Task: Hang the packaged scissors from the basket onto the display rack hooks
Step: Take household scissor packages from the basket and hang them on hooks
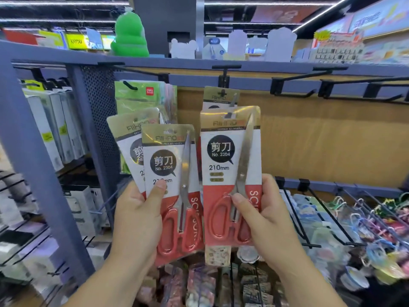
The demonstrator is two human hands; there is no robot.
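Grips one scissors pack point(223, 173) upright in the right hand point(263, 213), hang hole topmost, just below the hook point(223, 93) on the upper rail point(199, 82), already bearing a hung pack point(213, 98). Clutches two more packs point(170, 165) fanned in the left hand point(137, 213), farther left.

A green plush toy point(129, 35) sits on the top shelf point(265, 64), with white card cut-outs point(281, 44) standing further right along it and a yellow sign point(76, 41) reading KAYOU behind to the left. Below the shelf, green packets point(135, 96) with a red logo hang beside a dark perforated panel point(99, 103), white boxed goods point(55, 129) hang in rows at the far left, and a wooden back panel point(321, 140) fills the middle. At the lower right hang clusters of colourful trinkets point(376, 235), blurred, and patterned packets point(199, 284) lie along the bottom edge.
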